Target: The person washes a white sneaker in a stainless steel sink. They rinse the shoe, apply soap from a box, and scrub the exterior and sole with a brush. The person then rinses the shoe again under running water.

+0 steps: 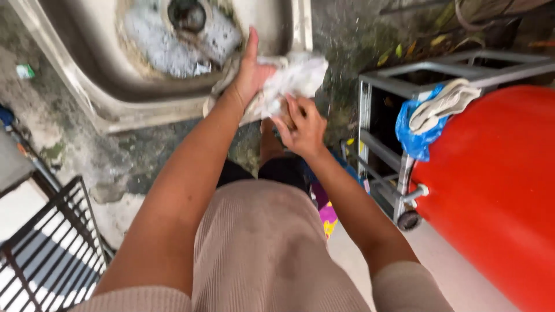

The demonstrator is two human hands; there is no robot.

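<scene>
Head view: your left hand (250, 72), fingers flat, and right hand (302, 126), fingers curled, grip the white cloth (295, 78) near the sink (104, 86).

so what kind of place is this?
Likely an outdoor wash area behind a house: a worn steel sink over stained, mossy concrete floor, a red barrel nearby. Both hands hold a white cloth.

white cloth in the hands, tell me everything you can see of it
The white cloth is a crumpled, bunched rag, seemingly thin fabric and possibly wet. It sits at the front right corner of the metal sink, partly draped over the rim. The left hand lies against its left side with fingers straight; the right hand grips its lower edge from below. Its folds hide its full shape and size.
</scene>
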